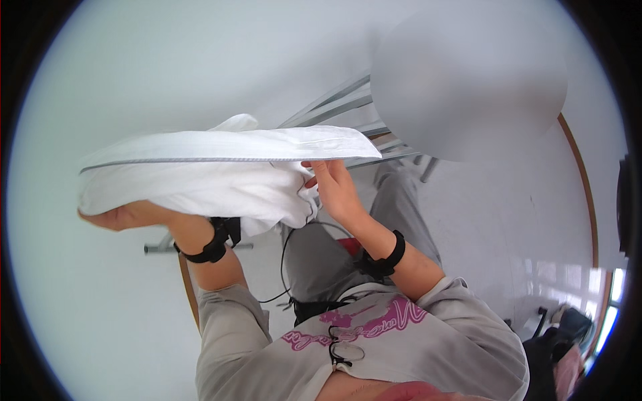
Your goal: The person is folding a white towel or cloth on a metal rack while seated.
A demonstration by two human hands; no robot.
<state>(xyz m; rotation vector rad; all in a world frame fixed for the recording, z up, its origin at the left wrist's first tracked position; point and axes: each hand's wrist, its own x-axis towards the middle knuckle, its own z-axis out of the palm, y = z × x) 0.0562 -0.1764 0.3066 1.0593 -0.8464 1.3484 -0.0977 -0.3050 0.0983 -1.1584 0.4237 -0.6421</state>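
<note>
A white cloth garment with thin dark piping stretches sideways in front of me. Its upper flap makes a long straight edge, while the lower part hangs in loose folds. My left hand is beneath the garment's left end and holds it, its fingers mostly covered by cloth. Near the right end, my right hand grips the edge under the flap, with the fingertips partly hidden behind the fabric. Both wrists carry black bands.
Behind the garment, metal tubes of a rack run towards a blurred round patch at upper right. A metal foot stands out below my left forearm. A black cable loops by my legs. Dark and pink items are at lower right.
</note>
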